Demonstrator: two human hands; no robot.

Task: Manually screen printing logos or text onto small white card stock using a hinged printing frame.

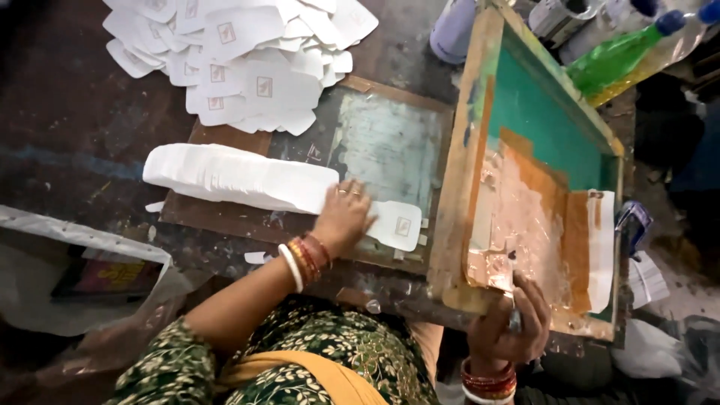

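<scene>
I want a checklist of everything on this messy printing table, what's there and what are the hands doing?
Surface: dark, stained worktable with a wooden base board.
Job's things: wooden screen-printing frame with green mesh, tilted up; white paper cutout with a small printed mark lying on the base board.
Clutter: fanned stack of white cutouts; scattered pile of printed white cutouts; green plastic bottle; grey container; plastic bag.
Hands: left hand flat on the cutout; right hand grips the frame's near edge.
Cables: nothing seen.
Surroundings: dim, with little visible.
</scene>
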